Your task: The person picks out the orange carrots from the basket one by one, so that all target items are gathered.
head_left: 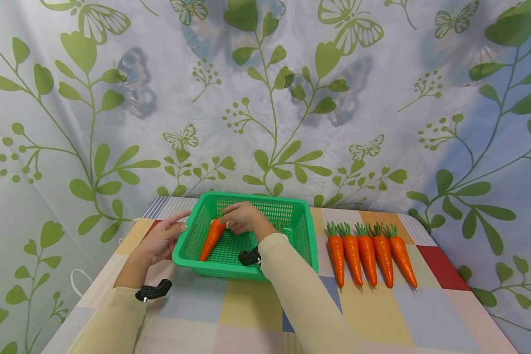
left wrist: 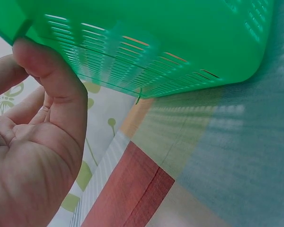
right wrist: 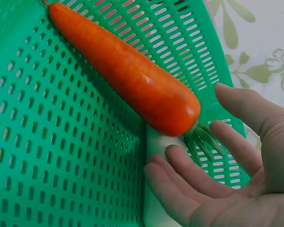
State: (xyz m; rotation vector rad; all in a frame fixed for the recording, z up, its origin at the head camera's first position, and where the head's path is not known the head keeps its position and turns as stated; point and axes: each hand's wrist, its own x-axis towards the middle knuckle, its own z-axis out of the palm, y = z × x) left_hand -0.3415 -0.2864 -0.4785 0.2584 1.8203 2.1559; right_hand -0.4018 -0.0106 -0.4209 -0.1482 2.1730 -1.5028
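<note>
A green slotted plastic basket [head_left: 309, 236] stands on the table. Inside, along its left side, lies an orange carrot [head_left: 212, 239] with short green stems. My right hand [head_left: 243, 217] is in the basket at the carrot's stem end; the right wrist view shows its fingers [right wrist: 189, 175] loosely bent and spread around the green stems [right wrist: 204, 142], apart from the orange body. Below the carrot there is a pale whitish thing [right wrist: 158, 189], partly covered by those fingers. My left hand [head_left: 161, 238] is at the basket's left side, with its thumb [left wrist: 61, 90] against the rim.
Several carrots [head_left: 367, 255] lie in a row to the right of the basket, green tops pointing away. Green leaves [head_left: 278, 226] show in the basket behind my right forearm. A patterned curtain [head_left: 265, 98] hangs behind the table. A white cable [head_left: 73, 282] loops at the left edge.
</note>
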